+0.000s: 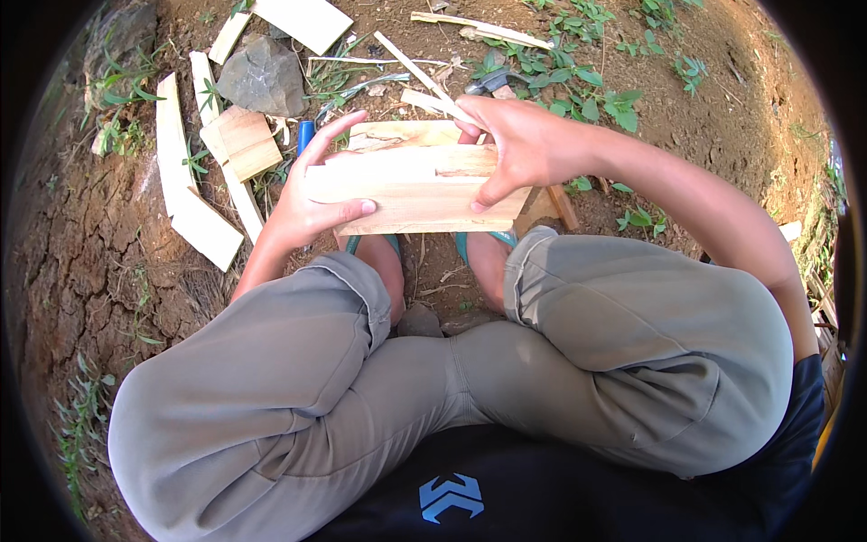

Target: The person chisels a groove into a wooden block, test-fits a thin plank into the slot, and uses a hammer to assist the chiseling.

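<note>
Between my two hands, above my feet, several pale boards sit together in a box-like shape [424, 206]. My left hand [307, 199] grips its left end, with the thumb flat on the near board and the index finger raised past the far side. My right hand [524, 149] closes on the right end, its thumb pressed on the near board and its other fingers at the far edge. Whether the boards are joined cannot be told. Just behind lies another board [402, 135], partly covered. A thin wooden strip [411, 65] reaches toward my right fingertips.
A blue handle [305, 137] shows beside my left fingers. Wood offcuts [206, 228] and a grey stone [263, 77] lie on the soil at the left. A dark metal tool head [490, 83] rests by green plants [587, 81] at the far side. My knees flank the near side.
</note>
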Demonstrator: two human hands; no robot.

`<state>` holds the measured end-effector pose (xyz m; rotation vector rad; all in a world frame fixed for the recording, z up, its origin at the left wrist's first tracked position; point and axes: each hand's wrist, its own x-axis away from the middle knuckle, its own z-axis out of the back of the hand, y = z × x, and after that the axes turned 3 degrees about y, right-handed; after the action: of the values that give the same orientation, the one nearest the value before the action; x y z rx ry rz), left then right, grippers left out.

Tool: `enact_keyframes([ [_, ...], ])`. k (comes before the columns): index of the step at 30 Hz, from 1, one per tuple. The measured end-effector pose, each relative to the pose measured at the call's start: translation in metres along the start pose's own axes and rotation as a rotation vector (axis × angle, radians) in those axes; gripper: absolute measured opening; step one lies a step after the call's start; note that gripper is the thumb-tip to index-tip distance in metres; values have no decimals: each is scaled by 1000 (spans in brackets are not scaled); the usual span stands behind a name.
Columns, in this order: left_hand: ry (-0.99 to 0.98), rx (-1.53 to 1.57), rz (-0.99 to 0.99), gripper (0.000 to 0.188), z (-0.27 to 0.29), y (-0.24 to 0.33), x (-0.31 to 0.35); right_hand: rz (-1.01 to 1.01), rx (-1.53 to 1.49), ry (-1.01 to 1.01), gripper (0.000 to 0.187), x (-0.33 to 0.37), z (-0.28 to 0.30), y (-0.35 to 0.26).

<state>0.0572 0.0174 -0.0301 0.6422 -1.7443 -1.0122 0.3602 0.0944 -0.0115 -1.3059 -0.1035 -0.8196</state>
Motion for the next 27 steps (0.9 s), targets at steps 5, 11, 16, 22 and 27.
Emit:
enact_keyframes([
  [5, 9, -153, -11, 65, 16, -21, 2, -82, -151, -111, 66, -10, 8, 1],
  [11, 180, -233, -19, 64, 24, -21, 1, -84, -86, -128, 66, -18, 20, -3],
  [16, 231, -362, -54, 66, 31, -27, 5, -69, -69, -119, 65, -20, 19, -2],
  [22, 136, -160, -9, 60, 16, -14, 1, -64, -107, -85, 66, -15, 20, -7],
  [27, 85, -217, -5, 48, 19, -16, -1, -62, -175, -77, 66, -11, 16, -4],
])
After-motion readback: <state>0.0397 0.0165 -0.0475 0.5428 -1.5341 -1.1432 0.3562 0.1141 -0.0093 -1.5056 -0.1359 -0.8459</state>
